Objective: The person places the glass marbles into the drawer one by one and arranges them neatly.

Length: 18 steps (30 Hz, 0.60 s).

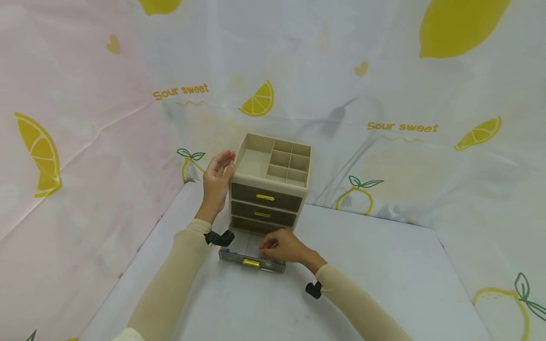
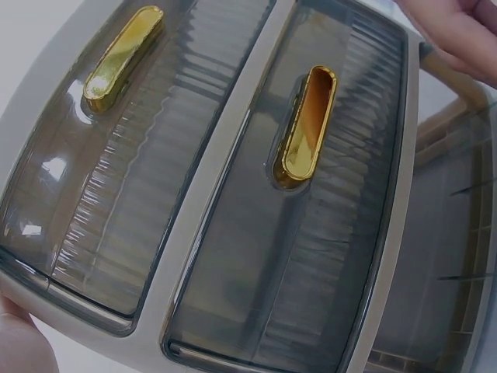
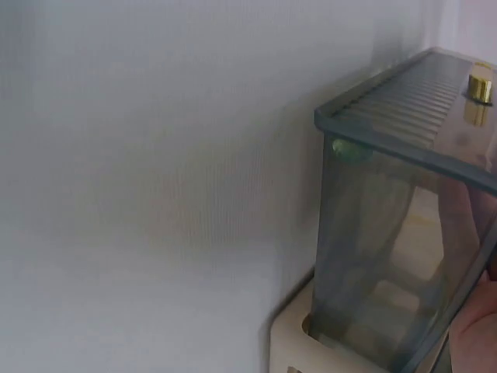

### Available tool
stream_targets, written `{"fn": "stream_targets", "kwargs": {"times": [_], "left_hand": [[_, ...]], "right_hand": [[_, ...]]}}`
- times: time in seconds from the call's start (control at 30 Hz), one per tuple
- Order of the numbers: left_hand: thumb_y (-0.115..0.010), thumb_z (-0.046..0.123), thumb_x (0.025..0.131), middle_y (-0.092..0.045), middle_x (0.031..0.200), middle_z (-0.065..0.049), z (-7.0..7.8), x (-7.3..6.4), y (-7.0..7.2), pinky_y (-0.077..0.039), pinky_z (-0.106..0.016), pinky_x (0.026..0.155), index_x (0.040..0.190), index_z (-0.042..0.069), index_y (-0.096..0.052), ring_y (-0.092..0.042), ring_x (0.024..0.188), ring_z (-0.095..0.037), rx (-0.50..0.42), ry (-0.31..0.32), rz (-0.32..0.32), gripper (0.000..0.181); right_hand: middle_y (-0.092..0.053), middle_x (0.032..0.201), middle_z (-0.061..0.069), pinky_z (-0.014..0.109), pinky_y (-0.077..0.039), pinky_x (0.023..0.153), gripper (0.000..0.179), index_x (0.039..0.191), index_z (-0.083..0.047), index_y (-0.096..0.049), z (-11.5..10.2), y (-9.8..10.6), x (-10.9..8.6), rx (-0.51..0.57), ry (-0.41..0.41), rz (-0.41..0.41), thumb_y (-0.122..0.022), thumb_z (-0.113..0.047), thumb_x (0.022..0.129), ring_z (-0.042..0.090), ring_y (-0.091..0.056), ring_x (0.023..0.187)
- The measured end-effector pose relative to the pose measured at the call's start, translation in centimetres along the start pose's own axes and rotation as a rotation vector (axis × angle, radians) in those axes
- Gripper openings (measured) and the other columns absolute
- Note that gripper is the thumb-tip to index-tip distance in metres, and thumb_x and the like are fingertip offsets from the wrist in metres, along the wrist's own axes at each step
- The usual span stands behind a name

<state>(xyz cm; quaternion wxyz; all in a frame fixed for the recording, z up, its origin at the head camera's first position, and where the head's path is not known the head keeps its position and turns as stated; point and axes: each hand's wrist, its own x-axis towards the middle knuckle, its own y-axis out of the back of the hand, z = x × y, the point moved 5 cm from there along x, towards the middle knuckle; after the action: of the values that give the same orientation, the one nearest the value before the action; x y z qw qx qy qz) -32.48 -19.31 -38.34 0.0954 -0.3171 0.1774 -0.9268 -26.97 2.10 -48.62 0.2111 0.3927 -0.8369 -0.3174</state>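
Note:
A beige desktop organizer (image 1: 268, 182) with three smoky clear drawers stands on the table. My left hand (image 1: 216, 183) rests against its left side, fingers loosely extended. The bottom drawer (image 1: 273, 266) is pulled out, while the upper drawer (image 1: 283, 201) and the middle drawer (image 1: 281, 217) are closed. Over the right part of the open drawer is my right hand (image 1: 285, 246), fingers bent and thumb near the index finger; whether anything is between them is hidden. A small purple thing (image 1: 227, 250) lies at the drawer's front left. Something green (image 3: 352, 150) shows in a front corner in the right wrist view.
The organizer's top has one large compartment (image 1: 254, 163) and several small ones. Each drawer front carries a gold handle (image 2: 308, 128). Behind the white table (image 1: 367, 279) hangs a lemon-print cloth (image 1: 298, 71), with a pink one (image 1: 77, 94) at left.

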Motion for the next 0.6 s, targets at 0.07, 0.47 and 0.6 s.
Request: {"fn": "stream_targets", "kwargs": {"times": [0.07,0.47,0.6], "left_hand": [[-0.058,-0.006,0.094,-0.050,0.134,-0.026,0.1,0.0,0.1,-0.038,-0.031,0.112,0.135,-0.011,-0.046,-0.048,0.129,-0.027,-0.004,0.002,0.001,0.043],[-0.059,-0.004,0.094,-0.050,0.134,-0.027,0.3,0.1,0.1,-0.039,-0.031,0.111,0.135,-0.010,-0.046,-0.048,0.129,-0.027,-0.014,0.010,0.005,0.043],[-0.059,-0.004,0.094,-0.050,0.134,-0.026,0.2,0.0,0.0,-0.039,-0.030,0.111,0.135,-0.010,-0.046,-0.049,0.129,-0.027,-0.012,0.020,0.000,0.043]], "right_hand": [[-0.073,0.088,-0.004,0.019,-0.058,0.072,0.014,0.098,-0.003,-0.075,0.1,0.0,0.0,0.040,-0.026,0.051,-0.069,-0.014,0.092,0.007,-0.068,0.079],[-0.068,0.096,0.027,0.050,-0.060,0.078,0.034,0.102,0.016,-0.065,-1.2,-1.1,-0.3,0.585,-0.067,0.185,-0.049,-0.014,0.103,0.044,-0.067,0.090],[-0.067,0.097,0.027,0.049,-0.060,0.080,0.038,0.103,0.015,-0.065,-2.2,-2.2,-0.9,0.690,-0.094,0.149,-0.048,-0.019,0.104,0.036,-0.070,0.088]]}}
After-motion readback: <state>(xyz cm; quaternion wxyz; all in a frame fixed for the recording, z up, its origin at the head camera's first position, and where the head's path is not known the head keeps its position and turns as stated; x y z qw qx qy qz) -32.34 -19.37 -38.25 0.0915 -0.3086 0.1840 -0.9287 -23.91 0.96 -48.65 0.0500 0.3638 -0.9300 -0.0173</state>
